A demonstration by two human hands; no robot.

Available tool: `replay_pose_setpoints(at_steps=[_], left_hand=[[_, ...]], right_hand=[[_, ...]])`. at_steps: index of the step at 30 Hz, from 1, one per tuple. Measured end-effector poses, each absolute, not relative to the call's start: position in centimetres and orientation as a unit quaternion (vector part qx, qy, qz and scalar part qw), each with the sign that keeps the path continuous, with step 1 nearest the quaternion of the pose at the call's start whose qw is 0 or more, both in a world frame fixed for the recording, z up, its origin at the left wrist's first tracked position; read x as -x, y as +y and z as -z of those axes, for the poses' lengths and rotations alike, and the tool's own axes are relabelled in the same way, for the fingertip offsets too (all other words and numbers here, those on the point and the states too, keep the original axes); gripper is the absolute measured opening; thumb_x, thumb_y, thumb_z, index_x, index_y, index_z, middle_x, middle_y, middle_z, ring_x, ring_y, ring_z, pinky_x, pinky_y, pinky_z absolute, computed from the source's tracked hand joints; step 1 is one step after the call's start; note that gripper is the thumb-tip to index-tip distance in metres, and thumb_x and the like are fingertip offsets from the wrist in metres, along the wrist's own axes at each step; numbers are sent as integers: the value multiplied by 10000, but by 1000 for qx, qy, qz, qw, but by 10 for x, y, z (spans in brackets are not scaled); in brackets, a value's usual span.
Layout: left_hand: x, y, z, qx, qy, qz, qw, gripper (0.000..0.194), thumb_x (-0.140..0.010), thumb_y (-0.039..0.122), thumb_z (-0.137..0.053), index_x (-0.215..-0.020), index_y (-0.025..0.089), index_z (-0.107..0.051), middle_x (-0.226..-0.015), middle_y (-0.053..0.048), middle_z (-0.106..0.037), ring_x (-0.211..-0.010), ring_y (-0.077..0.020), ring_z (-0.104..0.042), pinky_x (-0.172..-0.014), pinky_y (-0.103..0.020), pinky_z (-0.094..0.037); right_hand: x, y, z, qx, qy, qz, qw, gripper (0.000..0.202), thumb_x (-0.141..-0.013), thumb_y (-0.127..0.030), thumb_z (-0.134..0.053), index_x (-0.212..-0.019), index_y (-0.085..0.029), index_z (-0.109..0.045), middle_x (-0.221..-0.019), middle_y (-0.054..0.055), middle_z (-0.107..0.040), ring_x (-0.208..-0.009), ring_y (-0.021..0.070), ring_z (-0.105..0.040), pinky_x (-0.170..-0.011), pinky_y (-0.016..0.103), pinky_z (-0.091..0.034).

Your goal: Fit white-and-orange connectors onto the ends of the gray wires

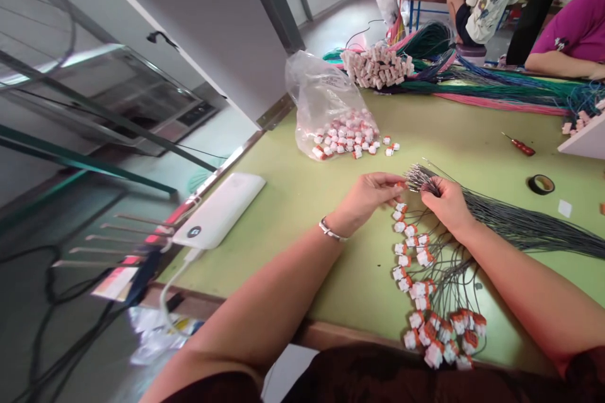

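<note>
My left hand [373, 196], with a bracelet on its wrist, pinches a small orange and white connector [401, 185] close to the wire tips. My right hand [444, 201] is closed round a bundle of dark wires [520, 220], whose metal-tipped ends [416, 177] stick out toward my left hand. Below both hands, several orange and white connectors [420, 289] on dark wires lie in a trail down to the table's front edge. Behind them a clear plastic bag [326, 94] holds loose connectors, and a few lie just outside its mouth.
A white power bank [220, 211] with a cable lies at the left edge of the green table [293, 201]. On the right are black tape [541, 184] and a red screwdriver [522, 146]. Coloured wire bundles [496, 85] cross the back. Two people sit beyond.
</note>
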State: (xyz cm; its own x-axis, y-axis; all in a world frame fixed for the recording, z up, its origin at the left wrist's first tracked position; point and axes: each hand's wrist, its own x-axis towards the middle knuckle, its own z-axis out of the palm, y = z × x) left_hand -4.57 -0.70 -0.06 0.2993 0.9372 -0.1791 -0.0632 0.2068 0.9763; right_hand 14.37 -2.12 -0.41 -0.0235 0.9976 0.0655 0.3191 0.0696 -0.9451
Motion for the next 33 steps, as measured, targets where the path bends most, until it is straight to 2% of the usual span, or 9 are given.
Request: replay_pose_setpoints(at_steps=[3, 7, 12, 15, 21, 29, 33], left_hand=[[38, -12, 1, -440, 404, -409, 690, 323, -632, 221, -814, -936, 144, -733, -826, -53, -737, -714, -121, -661, -750, -277, -532], [39, -13, 1, -385, 388, -412, 729, 190, -731, 216, -744, -903, 134, -744, -851, -67, -743, -794, -141, -686, -897, -336, -517], [40, -14, 2, -364, 386, -410, 742, 167, -720, 145, -743, -887, 149, -737, -842, -44, -739, -769, -123, -683, -893, -322, -520], [39, -14, 3, -355, 382, -408, 749, 227, -698, 164, -766, -922, 142, -735, -871, -52, -743, -786, -122, -680, -869, -295, -525], [38, -13, 4, -389, 390, -426, 718, 252, -602, 203, -836, -812, 121, -722, -775, -36, -734, -749, -124, -666, -825, -291, -530], [40, -11, 6, -362, 381, -423, 738, 202, -656, 164, -795, -838, 120, -719, -799, -46, -733, -772, -123, -678, -874, -307, -517], [41, -11, 4, -361, 384, -411, 744, 179, -661, 146, -785, -826, 125, -719, -784, -37, -731, -757, -119, -677, -878, -308, -517]], right_hand=[[-144, -22, 4, 547, -613, -378, 427, 119, -655, -284, -544, -593, -198, -489, -545, -55, -391, -538, 95, -336, -517, 244, -289], [-144, -22, 6, 548, -623, -364, 423, 119, -671, -290, -535, -601, -201, -500, -546, -52, -409, -533, 97, -353, -524, 246, -314], [-145, -23, 11, 549, -647, -335, 410, 99, -681, -276, -532, -624, -201, -503, -554, -47, -443, -537, 101, -373, -540, 242, -338], [-145, -23, 12, 561, -662, -304, 393, 96, -686, -276, -522, -626, -206, -493, -548, -44, -455, -523, 104, -371, -528, 242, -331], [-141, -28, 6, 595, -690, -218, 351, 85, -667, -246, -514, -609, -220, -458, -522, -38, -463, -508, 117, -386, -528, 249, -323], [-143, -27, 5, 581, -689, -219, 374, 116, -673, -253, -509, -596, -224, -428, -512, -43, -441, -501, 115, -377, -526, 253, -318], [-143, -25, 7, 584, -698, -208, 358, 106, -676, -256, -513, -606, -224, -440, -508, -40, -444, -499, 118, -380, -521, 256, -309]])
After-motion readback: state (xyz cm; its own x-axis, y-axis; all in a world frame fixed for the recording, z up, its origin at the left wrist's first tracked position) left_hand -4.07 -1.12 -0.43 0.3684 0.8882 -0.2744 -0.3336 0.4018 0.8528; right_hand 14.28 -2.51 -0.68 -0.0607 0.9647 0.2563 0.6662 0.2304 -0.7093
